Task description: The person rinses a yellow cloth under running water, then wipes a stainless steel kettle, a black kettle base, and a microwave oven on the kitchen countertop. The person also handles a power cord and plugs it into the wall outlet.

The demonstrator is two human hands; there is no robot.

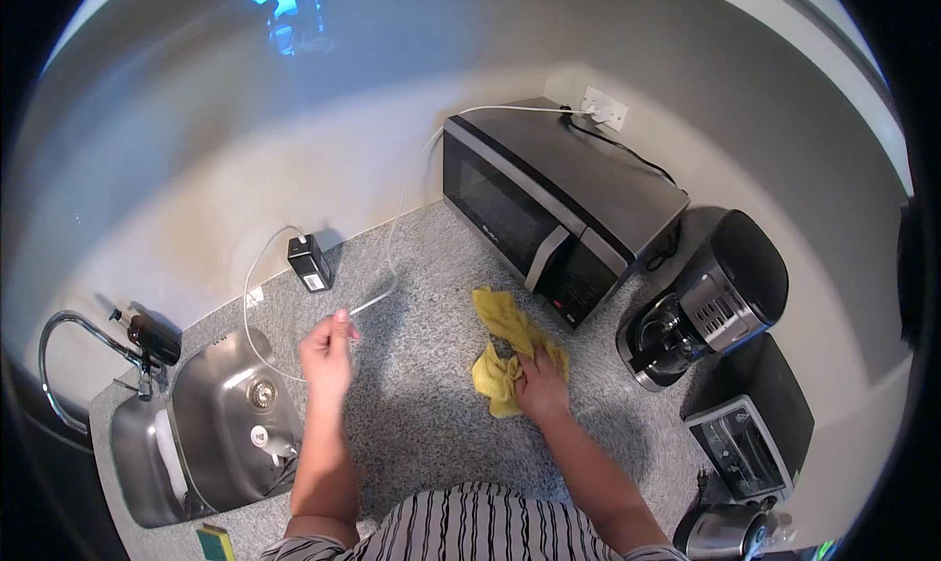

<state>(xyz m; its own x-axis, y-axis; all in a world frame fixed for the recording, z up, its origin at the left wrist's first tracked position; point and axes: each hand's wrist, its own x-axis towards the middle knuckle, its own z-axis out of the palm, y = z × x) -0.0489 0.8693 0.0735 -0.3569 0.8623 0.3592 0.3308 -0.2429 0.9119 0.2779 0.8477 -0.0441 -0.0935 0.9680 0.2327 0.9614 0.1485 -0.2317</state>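
Note:
My left hand [328,354] is closed around a white cable [373,299], holding it above the granite countertop [412,414] beside the sink. One stretch of the cable runs up over the microwave to the wall outlet [604,108]; another loops to a black power brick [309,263] standing by the wall. My right hand [542,386] presses on a crumpled yellow cloth [507,326] on the counter, in front of the microwave. Its fingertips rest on the cloth and are partly hidden in the folds.
A microwave oven [544,208] fills the back corner. At the right stand a coffee maker [706,304], a toaster oven [750,429] and a kettle [724,531]. The double sink [220,384], holding a white mug [270,440], lies left, near a dark soap bottle [154,338] and a sponge [215,544].

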